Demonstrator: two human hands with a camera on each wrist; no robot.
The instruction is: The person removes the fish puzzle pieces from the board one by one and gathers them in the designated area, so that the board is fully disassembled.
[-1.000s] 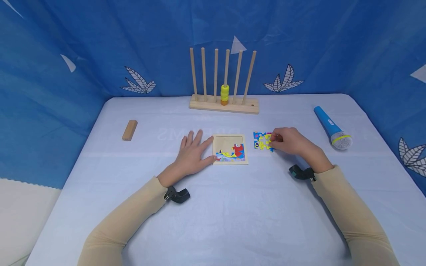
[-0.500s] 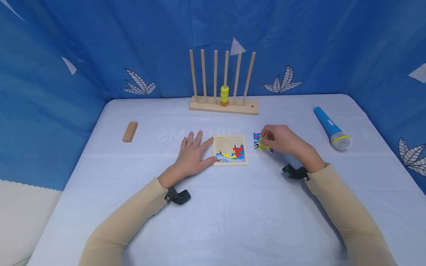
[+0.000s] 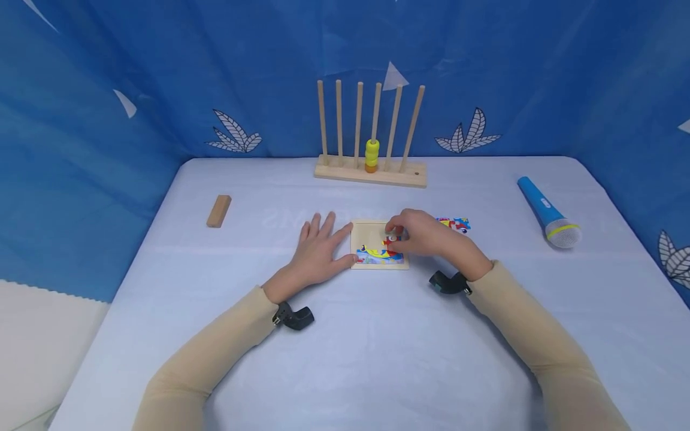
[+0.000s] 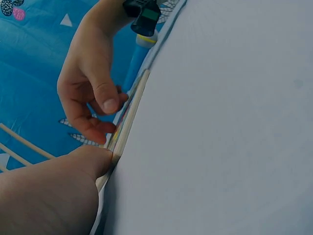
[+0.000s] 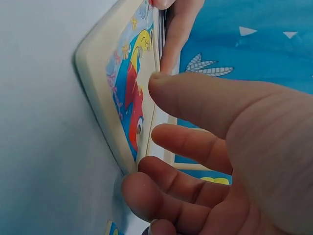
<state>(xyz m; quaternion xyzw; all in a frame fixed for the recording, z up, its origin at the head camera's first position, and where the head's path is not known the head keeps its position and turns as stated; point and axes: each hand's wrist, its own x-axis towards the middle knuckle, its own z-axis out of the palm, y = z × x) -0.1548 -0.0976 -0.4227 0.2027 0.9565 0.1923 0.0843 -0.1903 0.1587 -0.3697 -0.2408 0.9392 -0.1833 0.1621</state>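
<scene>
A small wooden puzzle tray (image 3: 368,232) lies mid-table, with joined picture pieces (image 3: 377,258) along its lower part and bare wood above. My left hand (image 3: 315,254) lies spread at its left side, thumb and forefinger touching the frame. My right hand (image 3: 426,233) is over the tray's right part, its fingers loosely bent. In the right wrist view, the thumb (image 5: 171,90) and fingertips stand apart with nothing visible between them, close to the red fish piece (image 5: 134,105). Loose puzzle pieces (image 3: 457,225) lie to the right, partly hidden behind the right hand.
A wooden peg stand (image 3: 345,171) with yellow and orange beads (image 3: 372,154) on one rod stands at the back. A wooden block (image 3: 218,211) lies at the left, a blue toy microphone (image 3: 547,209) at the right. Blue curtains surround the table.
My right hand has moved left from the loose pieces to over the tray. Loose pieces it covered now show at the right. My left hand stays at the tray's edge.
</scene>
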